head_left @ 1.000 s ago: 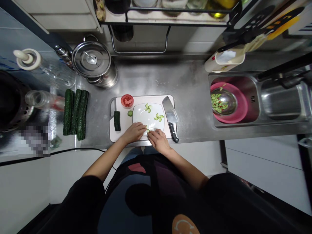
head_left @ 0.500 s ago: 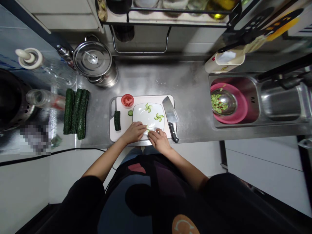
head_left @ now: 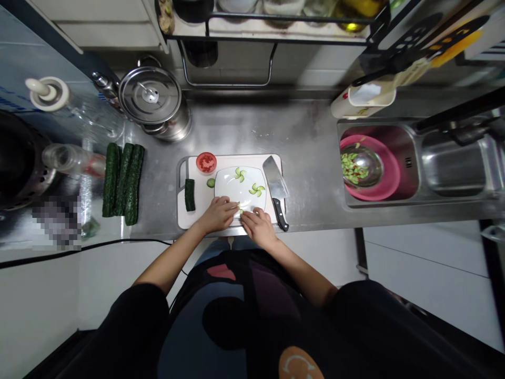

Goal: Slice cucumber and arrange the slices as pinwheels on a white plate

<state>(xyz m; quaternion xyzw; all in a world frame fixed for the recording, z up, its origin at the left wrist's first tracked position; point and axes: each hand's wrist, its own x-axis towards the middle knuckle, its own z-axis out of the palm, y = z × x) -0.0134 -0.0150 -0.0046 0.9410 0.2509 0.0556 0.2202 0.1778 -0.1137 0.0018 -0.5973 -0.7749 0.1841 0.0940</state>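
Note:
A white square plate point(head_left: 232, 190) lies on a white cutting board point(head_left: 201, 202). Two pinwheels of cucumber slices point(head_left: 240, 174) sit on the plate. My left hand point(head_left: 216, 215) and my right hand point(head_left: 259, 227) meet at the plate's near edge, fingertips pinched around small cucumber pieces point(head_left: 241, 211). Left of the plate lie a cucumber stub point(head_left: 190, 195) and one round slice point(head_left: 211, 182). A tomato half point(head_left: 205, 162) rests at the board's far left corner. A cleaver point(head_left: 275, 188) lies along the board's right side.
Three whole cucumbers point(head_left: 122, 181) lie on the steel counter at left, near a lidded steel pot point(head_left: 152, 102) and glass bottles. A sink at right holds a pink basin point(head_left: 384, 181) with a bowl of chopped vegetables point(head_left: 357, 167). A rack hangs above.
Both hands stay at the plate's near edge; fingers have shifted only slightly.

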